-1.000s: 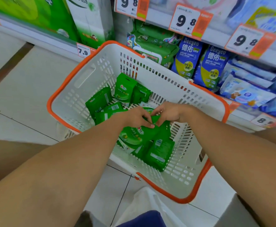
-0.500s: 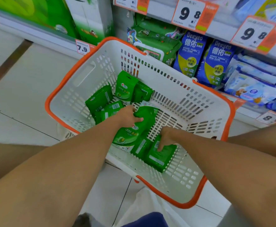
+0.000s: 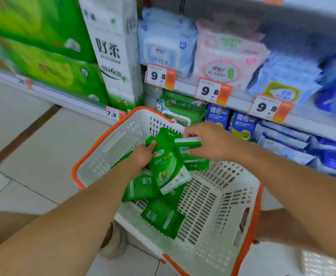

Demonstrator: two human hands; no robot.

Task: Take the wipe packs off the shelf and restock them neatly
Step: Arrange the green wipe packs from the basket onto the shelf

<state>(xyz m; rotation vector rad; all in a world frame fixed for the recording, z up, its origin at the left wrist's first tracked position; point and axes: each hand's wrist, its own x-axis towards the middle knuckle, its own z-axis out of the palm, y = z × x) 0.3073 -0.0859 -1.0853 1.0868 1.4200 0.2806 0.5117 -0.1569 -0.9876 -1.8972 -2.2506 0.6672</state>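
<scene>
Green wipe pack [image 3: 168,166] is gripped by the left hand [image 3: 141,156]. Right hand [image 3: 209,142] fingers clasp smaller green packs [image 3: 191,150], just above the white basket [image 3: 213,206].

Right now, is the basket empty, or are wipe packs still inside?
Not empty: loose green wipe packs lie on the basket floor, below the packs both hands hold.

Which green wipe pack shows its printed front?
The one held upright in the left hand: this wipe pack shows a logo and "999". Loose packs in the basket show label sides.
</scene>
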